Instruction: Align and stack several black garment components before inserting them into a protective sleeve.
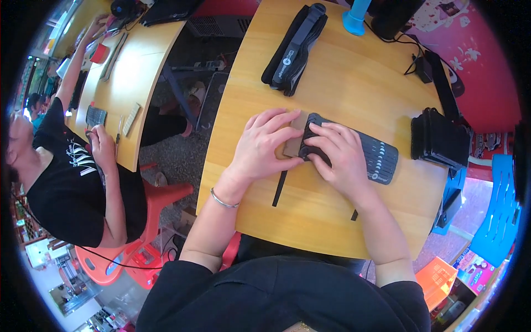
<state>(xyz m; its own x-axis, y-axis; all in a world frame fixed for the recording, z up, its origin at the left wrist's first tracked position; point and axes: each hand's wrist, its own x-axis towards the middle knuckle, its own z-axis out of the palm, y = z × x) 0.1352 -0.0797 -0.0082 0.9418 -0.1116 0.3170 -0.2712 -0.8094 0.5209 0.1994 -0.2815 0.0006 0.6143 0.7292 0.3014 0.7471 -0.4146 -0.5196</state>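
Note:
A dark grey, ribbed flat piece [380, 157] with rows of pale crescent marks lies on the wooden table in front of me. Its left end is a thick black edge, and a brown cardboard piece [295, 135] sits against that end. My left hand [264, 143] grips the cardboard, fingers across the top and thumb at the near side, its tips meeting the black edge. My right hand [338, 152] curls over the black end of the grey piece, thumb on the near side. Part of that end is hidden under my fingers.
Folded black straps [294, 50] lie at the back of the table. A stack of black pieces [440, 138] stands at the right edge, and a blue stand [357, 16] at the back. Black strips [280, 189] lie nearer me. A co-worker [77, 171] sits at another table on the left.

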